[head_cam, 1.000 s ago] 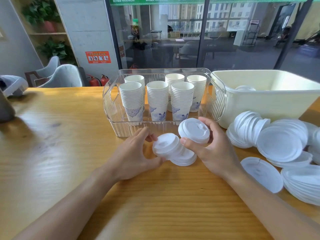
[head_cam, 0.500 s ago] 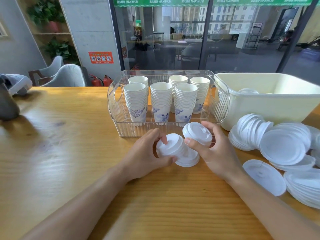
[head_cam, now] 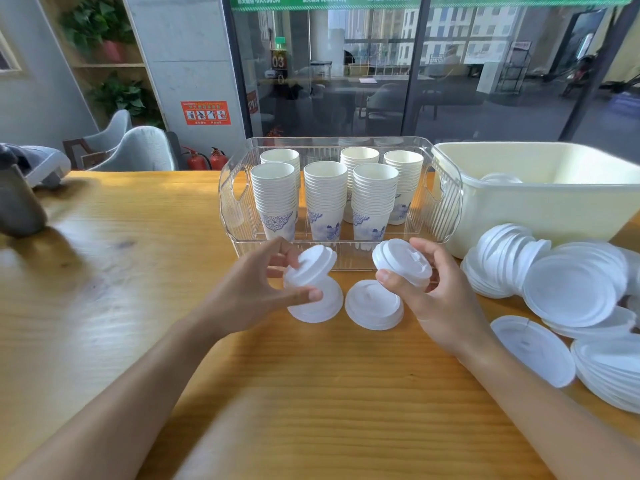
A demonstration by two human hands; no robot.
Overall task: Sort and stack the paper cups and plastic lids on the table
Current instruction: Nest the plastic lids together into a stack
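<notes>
Both our hands hold small white lids low over the wooden counter [head_cam: 138, 271].

Our left hand [head_cam: 256, 292] pinches a tilted dome lid [head_cam: 311, 266] above another lid [head_cam: 317, 306] on the counter, while our right hand [head_cam: 440, 292] grips a second dome lid [head_cam: 403, 259], with a loose lid [head_cam: 374, 304] lying just beside it. To the right we see piled flat lids [head_cam: 571, 292]. Behind stands a clear bin [head_cam: 235, 188] of stacked paper cups [head_cam: 325, 199], beside a cream tub [head_cam: 540, 213].
</notes>
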